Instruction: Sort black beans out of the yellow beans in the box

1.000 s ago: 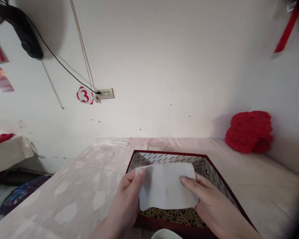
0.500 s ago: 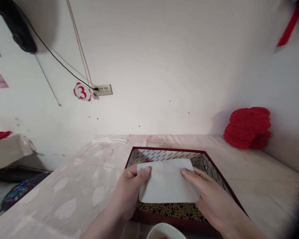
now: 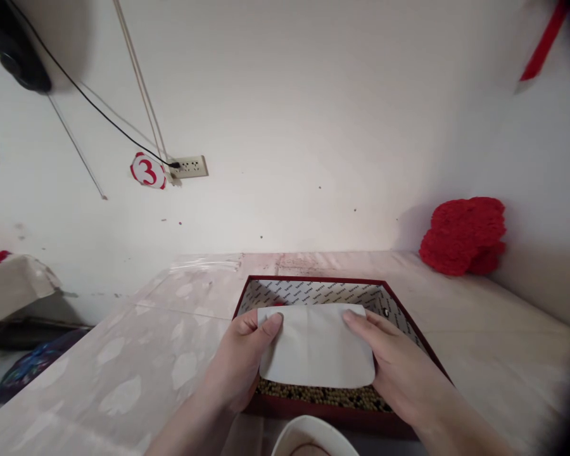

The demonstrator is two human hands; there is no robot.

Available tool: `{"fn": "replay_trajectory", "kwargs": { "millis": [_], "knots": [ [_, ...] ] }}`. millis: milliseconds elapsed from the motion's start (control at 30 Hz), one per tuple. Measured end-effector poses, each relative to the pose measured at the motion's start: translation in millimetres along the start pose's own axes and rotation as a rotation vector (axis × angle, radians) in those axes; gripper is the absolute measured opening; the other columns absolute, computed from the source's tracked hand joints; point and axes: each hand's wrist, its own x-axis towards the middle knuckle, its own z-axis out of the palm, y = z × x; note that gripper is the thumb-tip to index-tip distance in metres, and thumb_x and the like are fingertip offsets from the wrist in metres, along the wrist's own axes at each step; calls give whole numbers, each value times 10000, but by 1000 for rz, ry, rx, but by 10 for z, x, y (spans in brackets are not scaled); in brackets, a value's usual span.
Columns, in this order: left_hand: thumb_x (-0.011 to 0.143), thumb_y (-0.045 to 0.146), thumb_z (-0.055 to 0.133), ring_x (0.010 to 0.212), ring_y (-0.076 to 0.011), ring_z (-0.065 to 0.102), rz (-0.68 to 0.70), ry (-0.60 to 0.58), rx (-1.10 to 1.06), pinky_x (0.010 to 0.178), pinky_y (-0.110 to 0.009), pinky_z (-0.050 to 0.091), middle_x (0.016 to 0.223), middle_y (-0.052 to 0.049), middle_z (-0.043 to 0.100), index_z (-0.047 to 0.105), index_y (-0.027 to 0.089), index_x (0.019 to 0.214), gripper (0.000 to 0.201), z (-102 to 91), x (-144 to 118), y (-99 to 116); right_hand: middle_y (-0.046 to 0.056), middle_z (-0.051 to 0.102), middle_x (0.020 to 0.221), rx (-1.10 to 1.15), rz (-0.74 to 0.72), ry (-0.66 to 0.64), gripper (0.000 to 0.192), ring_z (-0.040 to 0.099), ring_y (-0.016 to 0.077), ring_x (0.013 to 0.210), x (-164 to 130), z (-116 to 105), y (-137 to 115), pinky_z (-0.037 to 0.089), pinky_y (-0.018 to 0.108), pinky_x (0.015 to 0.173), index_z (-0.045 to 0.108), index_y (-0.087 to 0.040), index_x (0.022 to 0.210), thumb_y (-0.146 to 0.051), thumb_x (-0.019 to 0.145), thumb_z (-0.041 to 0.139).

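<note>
A pale, flat rectangular sheet (image 3: 316,348) with rounded lower corners is stretched between my two hands; whether it is paper or cloth I cannot tell. My left hand (image 3: 247,354) pinches its left side, thumb on the near face. On the opposite side my right hand (image 3: 392,354) grips it the same way, fingers mostly hidden behind. Beneath the sheet stands an open dark red box (image 3: 332,418) with a printed white lining. Small brownish-green and dark grains (image 3: 320,394), like beans or beads, cover the part of its bottom that shows.
A white bowl-like container (image 3: 313,430) stands at the near edge, cut off by the frame. The table (image 3: 123,373) has a pale patterned cover. A red fluffy bundle (image 3: 463,234) lies by the wall at right. A power outlet (image 3: 190,166) with a plugged cable is on the wall.
The whole view has shifted slightly, so the surroundings sit a little further left and up. Both hands still hold the sheet over the box; its lower edge now bows a bit more.
</note>
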Motion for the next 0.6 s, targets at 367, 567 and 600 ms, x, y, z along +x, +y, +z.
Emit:
{"fn": "replay_trajectory", "kwargs": {
  "millis": [367,567,600],
  "knots": [
    [747,359,680,671,-156,595,134,-3,158,631,-244,452,747,-23,680,658,174,845,211,-93,29,17,44,703,1018,-115,-96,52,297,621,254,959,1,-50,8,488,345,763,643,-245,1031,-413,787,619],
    [796,314,628,689,-141,586,252,18,188,655,-237,447,759,-2,653,596,182,878,160,-58,23,24,44,713,966,-320,-154,121,321,628,282,926,-28,6,-54,481,383,793,657,-247,1000,-467,772,602],
    [799,310,624,665,-131,578,256,27,189,629,-225,442,738,11,641,572,189,870,149,-52,20,26,52,715,952,-341,-165,140,333,629,292,922,-31,18,-58,483,393,789,662,-237,991,-471,760,611]
  ]
}}
